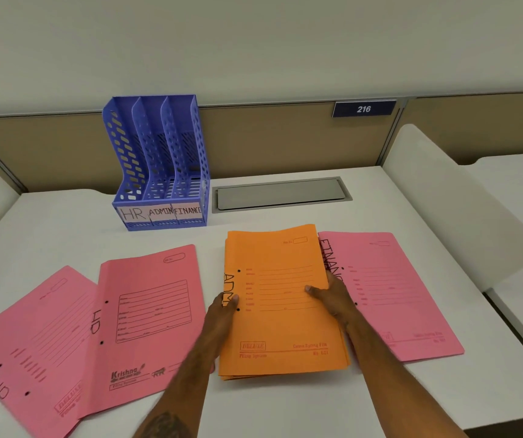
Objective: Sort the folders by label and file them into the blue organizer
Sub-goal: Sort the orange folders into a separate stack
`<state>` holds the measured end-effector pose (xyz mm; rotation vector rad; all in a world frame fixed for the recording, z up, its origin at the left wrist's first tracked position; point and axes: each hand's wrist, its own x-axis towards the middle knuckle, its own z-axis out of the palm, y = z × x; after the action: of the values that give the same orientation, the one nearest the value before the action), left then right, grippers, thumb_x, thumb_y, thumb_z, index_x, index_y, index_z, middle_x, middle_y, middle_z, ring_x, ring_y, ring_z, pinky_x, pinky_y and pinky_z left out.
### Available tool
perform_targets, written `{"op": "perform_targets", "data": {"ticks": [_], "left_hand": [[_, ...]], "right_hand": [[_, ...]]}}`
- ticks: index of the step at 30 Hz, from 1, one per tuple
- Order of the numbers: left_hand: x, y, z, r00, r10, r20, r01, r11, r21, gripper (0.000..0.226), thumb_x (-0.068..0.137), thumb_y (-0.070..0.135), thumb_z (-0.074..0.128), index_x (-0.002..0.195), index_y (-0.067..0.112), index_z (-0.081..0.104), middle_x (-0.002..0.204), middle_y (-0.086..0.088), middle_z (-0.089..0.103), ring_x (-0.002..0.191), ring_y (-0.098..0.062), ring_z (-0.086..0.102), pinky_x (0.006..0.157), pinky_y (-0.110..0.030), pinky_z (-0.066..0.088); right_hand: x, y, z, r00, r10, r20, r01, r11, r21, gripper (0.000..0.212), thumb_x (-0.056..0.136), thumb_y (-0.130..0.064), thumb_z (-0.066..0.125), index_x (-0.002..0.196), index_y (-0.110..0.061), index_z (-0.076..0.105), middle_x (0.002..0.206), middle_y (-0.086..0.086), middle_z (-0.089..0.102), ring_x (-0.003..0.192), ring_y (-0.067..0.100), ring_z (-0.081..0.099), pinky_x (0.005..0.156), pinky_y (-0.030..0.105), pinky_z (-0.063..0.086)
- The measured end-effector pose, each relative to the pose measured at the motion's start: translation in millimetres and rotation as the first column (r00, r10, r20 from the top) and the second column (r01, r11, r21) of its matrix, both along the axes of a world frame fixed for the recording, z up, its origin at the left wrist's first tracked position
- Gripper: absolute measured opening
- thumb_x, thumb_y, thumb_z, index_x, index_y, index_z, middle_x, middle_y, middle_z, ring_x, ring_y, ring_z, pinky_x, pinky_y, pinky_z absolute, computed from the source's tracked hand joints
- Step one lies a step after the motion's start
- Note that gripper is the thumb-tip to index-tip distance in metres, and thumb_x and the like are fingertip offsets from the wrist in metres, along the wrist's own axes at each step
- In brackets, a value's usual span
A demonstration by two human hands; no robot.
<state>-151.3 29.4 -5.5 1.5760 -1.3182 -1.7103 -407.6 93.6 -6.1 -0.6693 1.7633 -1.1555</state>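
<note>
A stack of orange folders marked ADMIN lies in the middle of the desk. My left hand grips its left edge and my right hand grips its right edge. Two pink folders marked HR lie to the left, one overlapping the other. A pink folder marked FINANCE lies to the right, partly under the orange stack. The blue organizer stands at the back left. Its three slots, labelled HR, ADMIN and FINANCE, hold no folders.
A grey cable hatch is set into the white desk behind the folders. A beige partition with a 216 sign runs along the back. A white divider panel rises at the desk's right edge.
</note>
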Motion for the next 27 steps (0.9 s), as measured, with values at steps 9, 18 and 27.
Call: {"op": "perform_targets", "data": {"ticks": [9,18,27], "left_hand": [[-16.5,4.1,-15.5,0.969,0.046,0.241,-0.006,0.986,-0.165,0.023,0.104,0.029,0.043,0.119,0.020,0.058,0.118,-0.003,0.066,0.108,-0.029,0.063,0.098,-0.049,0.050],[-13.9,-8.9,-28.6,0.867,0.028,0.498,0.053,0.988,-0.147,0.038,0.099,0.029,0.049,0.133,0.012,0.052,0.135,-0.018,0.041,0.129,-0.037,0.035,0.109,-0.049,0.034],[7.9,-19.4,-16.6,0.873,0.034,0.486,0.071,0.978,-0.196,0.058,0.097,0.037,0.055,0.147,0.012,0.039,0.150,-0.017,0.032,0.140,-0.035,0.026,0.113,-0.045,0.027]], "right_hand": [[3.0,-8.5,-9.4,0.928,0.086,-0.361,-0.024,0.985,0.171,0.059,0.085,-0.029,0.073,0.135,-0.018,0.044,0.129,0.007,0.060,0.108,0.026,0.057,0.083,0.030,0.046],[15.2,-16.6,-6.1,0.776,0.291,-0.559,-0.027,0.902,0.431,0.062,0.086,-0.035,0.070,0.131,-0.004,0.042,0.133,0.016,0.044,0.119,0.030,0.050,0.097,0.040,0.049],[44.1,-21.0,6.5,0.535,0.411,-0.738,0.013,0.870,0.494,0.053,0.098,-0.033,0.049,0.140,-0.003,0.037,0.138,0.015,0.048,0.124,0.029,0.049,0.099,0.036,0.047]]}}
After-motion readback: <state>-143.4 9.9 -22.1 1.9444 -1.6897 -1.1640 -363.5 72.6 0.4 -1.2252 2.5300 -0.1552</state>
